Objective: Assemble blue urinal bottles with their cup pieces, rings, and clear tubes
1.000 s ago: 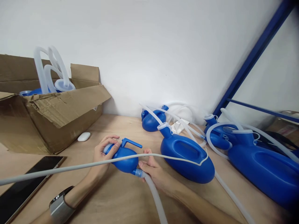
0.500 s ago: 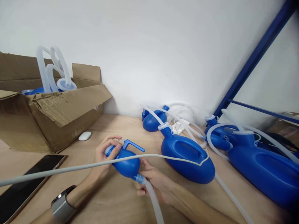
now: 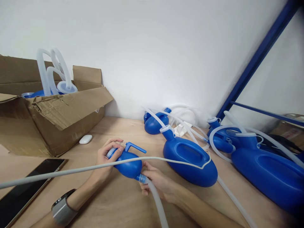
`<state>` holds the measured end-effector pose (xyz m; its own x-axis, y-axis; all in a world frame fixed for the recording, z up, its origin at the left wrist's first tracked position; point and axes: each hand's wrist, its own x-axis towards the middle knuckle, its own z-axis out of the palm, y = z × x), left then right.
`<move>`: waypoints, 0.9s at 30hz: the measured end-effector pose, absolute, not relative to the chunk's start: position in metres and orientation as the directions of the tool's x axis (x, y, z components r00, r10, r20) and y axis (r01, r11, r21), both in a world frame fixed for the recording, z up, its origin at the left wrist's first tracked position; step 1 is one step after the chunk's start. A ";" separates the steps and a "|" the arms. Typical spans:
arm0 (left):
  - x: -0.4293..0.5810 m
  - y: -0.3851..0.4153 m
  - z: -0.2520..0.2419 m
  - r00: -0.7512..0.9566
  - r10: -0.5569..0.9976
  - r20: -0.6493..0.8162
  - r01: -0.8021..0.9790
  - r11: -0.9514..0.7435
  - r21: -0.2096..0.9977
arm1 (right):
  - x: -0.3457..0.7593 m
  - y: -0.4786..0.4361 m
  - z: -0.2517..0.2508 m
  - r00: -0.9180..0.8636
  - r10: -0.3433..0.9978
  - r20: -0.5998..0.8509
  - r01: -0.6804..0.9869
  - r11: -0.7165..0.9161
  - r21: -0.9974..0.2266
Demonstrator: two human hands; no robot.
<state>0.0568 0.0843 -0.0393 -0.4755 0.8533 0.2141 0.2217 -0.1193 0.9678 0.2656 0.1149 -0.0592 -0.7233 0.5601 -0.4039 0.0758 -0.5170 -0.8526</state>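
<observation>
A small blue plastic bulb with a handle (image 3: 128, 164) lies on the wooden table (image 3: 118, 202) in front of me. My left hand (image 3: 106, 161) grips its capped far-left end. My right hand (image 3: 154, 182) pinches the joint where a white corrugated hose (image 3: 158, 202) enters the bulb's narrow neck. A thin white cable (image 3: 59, 172) crosses in front of both hands.
An open cardboard box (image 3: 52, 117) with hoses and blue parts stands at the left. A phone (image 3: 23, 193) and a white mouse-like object (image 3: 85, 139) lie near it. Several blue bottles (image 3: 190, 160) with tubes lie at the right, below a blue rack beam (image 3: 256, 57).
My right hand slid a little along the hose joint and closed on it. The bulb tilted slightly. My left hand stayed on the bulb's end.
</observation>
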 end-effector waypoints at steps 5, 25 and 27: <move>0.046 0.091 -0.042 -0.544 0.805 0.234 0.204 -0.144 0.968 | 0.270 0.123 -0.058 -0.739 0.565 -0.367 0.076 -0.472 -0.878; 0.024 0.116 -0.064 -0.627 0.776 -0.064 -0.075 0.021 0.997 | 0.280 0.131 -0.013 -0.677 0.514 -0.528 0.445 -0.285 -0.849; 0.026 0.112 -0.060 -0.614 0.788 -0.046 -0.044 0.023 0.999 | 0.280 0.131 -0.013 -0.670 0.471 -0.573 0.432 -0.381 -0.818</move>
<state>0.0259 0.1122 -0.0596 -0.6143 0.7877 -0.0456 -0.0442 0.0233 0.9988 0.2802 0.1310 -0.0134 -0.6704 0.4712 -0.5731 0.4316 -0.3807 -0.8178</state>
